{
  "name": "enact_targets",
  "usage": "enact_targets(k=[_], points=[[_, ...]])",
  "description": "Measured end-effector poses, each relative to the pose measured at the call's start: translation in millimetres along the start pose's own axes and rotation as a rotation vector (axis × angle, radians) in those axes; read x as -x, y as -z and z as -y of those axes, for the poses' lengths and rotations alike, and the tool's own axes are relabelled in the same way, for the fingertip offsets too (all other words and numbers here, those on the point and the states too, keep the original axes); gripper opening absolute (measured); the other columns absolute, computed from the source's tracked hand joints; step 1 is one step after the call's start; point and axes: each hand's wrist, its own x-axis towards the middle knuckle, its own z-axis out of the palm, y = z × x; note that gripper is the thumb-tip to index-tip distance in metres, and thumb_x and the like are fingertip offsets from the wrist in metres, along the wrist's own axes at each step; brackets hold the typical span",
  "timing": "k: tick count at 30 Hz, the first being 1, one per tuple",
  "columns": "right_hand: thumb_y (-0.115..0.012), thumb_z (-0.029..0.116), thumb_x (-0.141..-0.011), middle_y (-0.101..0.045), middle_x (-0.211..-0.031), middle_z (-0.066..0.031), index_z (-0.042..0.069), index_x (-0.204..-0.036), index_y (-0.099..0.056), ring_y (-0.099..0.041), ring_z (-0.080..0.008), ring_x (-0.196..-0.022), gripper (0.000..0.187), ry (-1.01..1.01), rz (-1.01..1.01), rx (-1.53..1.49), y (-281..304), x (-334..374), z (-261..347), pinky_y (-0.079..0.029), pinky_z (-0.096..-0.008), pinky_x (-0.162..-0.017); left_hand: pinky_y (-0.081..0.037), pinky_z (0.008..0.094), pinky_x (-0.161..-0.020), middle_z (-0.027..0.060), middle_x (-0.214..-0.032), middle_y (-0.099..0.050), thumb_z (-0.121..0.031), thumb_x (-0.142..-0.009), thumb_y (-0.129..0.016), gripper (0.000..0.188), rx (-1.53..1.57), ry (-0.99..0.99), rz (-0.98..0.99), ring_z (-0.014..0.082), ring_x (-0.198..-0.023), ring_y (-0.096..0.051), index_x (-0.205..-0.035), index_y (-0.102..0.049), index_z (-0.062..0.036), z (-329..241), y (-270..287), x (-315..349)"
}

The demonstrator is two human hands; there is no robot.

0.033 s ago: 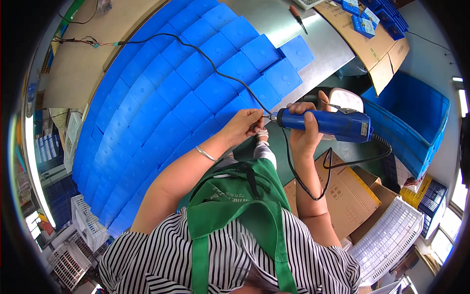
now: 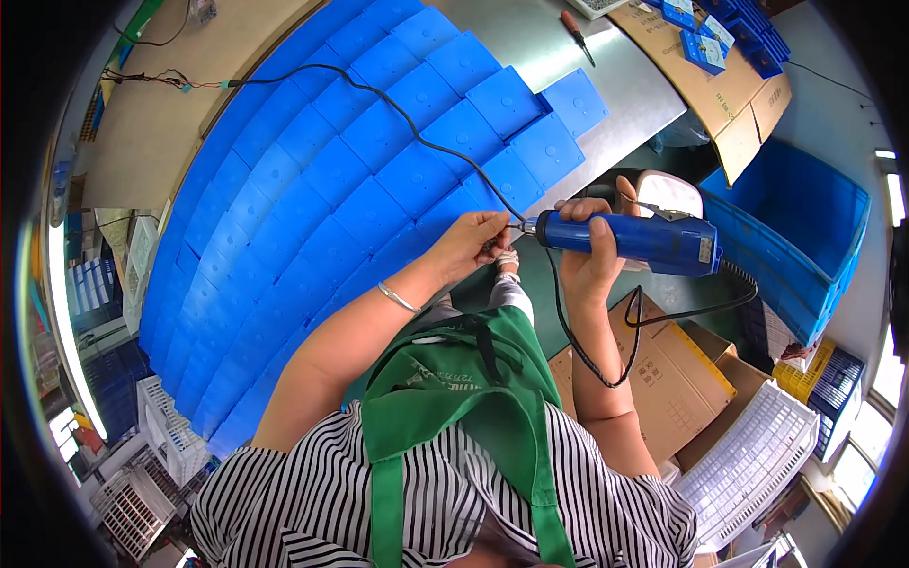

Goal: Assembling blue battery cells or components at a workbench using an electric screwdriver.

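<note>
My right hand (image 2: 589,248) is wrapped round a blue electric screwdriver (image 2: 663,243), held level with its tip toward the left. At that tip, my left hand (image 2: 473,241) is closed in a pinch by the bit (image 2: 517,226). Something small and dark shows under its curled fingers, too small to name. Rows of flat blue square plastic pieces (image 2: 398,180) cover the table left of and beyond my hands. A black cord (image 2: 398,109) crosses over them, and a cable (image 2: 632,327) loops from the tool's rear end past my right forearm.
A red-handled screwdriver (image 2: 573,28) lies on the metal tabletop (image 2: 625,104). Cardboard (image 2: 724,90) with blue boxes (image 2: 703,52) lies at the far right. On the right stand a large blue bin (image 2: 805,256), a cardboard box (image 2: 663,379) and a white crate (image 2: 753,464).
</note>
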Motion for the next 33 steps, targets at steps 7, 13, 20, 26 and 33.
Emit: enact_targets(k=[7,13,20,26,33], points=[[-0.059,0.008,-0.077,-0.055,-0.082,-0.0103,0.003,-0.128,-0.028,-0.054,-0.022,-0.082,0.061,0.18,-0.013,0.31,4.7,-5.5,-15.1,-0.042,-0.0392,-0.085,-0.034,0.0163,-0.046,0.0002,-0.074,-0.056,-0.027,-0.092,-0.048,0.023,0.125,0.041,-0.01,0.0062,-0.06,-0.051,-0.092,-0.056,-0.0049,-6.0,14.6,9.6],[-0.057,0.0,-0.075,-0.057,-0.08,-0.0109,-0.001,-0.126,-0.025,-0.056,-0.0214,-0.082,0.06,0.18,0.005,0.473,15.5,-8.5,-32.0,-0.043,-0.0373,-0.084,-0.038,0.0173,-0.049,0.0011,-0.076,-0.057,-0.015,-0.09,-0.046,0.013,0.064,-0.08,-0.116,0.0071,-0.061,-0.052,-0.095,-0.054,-0.0062,-25.7,25.6,9.2],[-0.053,-0.004,-0.074,-0.057,-0.08,-0.0102,-0.001,-0.126,-0.025,-0.056,-0.0203,-0.082,0.059,0.18,0.012,0.587,25.1,-12.1,-43.4,-0.043,-0.0359,-0.085,-0.039,0.0174,-0.05,0.0025,-0.077,-0.058,-0.014,-0.09,-0.047,0.01,0.074,-0.149,-0.136,0.008,-0.064,-0.052,-0.095,-0.053,-0.0075,-42.7,33.3,0.8],[-0.053,-0.003,-0.075,-0.055,-0.081,-0.0094,-0.001,-0.118,-0.031,-0.056,-0.0195,-0.081,0.049,0.185,0.047,0.509,17.4,-7.3,-45.1,-0.043,-0.0351,-0.085,-0.042,0.0183,-0.053,0.0025,-0.077,-0.058,-0.014,-0.089,-0.047,0.011,0.033,-0.076,-0.152,0.0088,-0.064,-0.052,-0.095,-0.053,-0.007,-42.8,30.5,-2.8],[-0.055,-0.005,-0.073,-0.053,-0.086,-0.0062,0.001,-0.099,-0.048,-0.056,-0.0164,-0.082,0.028,0.107,0.062,0.804,10.9,-16.0,-42.7,-0.044,-0.0315,-0.082,-0.043,0.0182,-0.055,0.0023,-0.078,-0.058,-0.013,-0.088,-0.049,0.011,0.067,-0.066,-0.073,0.0088,-0.064,-0.053,-0.095,-0.055,-0.0061,-46.6,38.3,-1.3]])
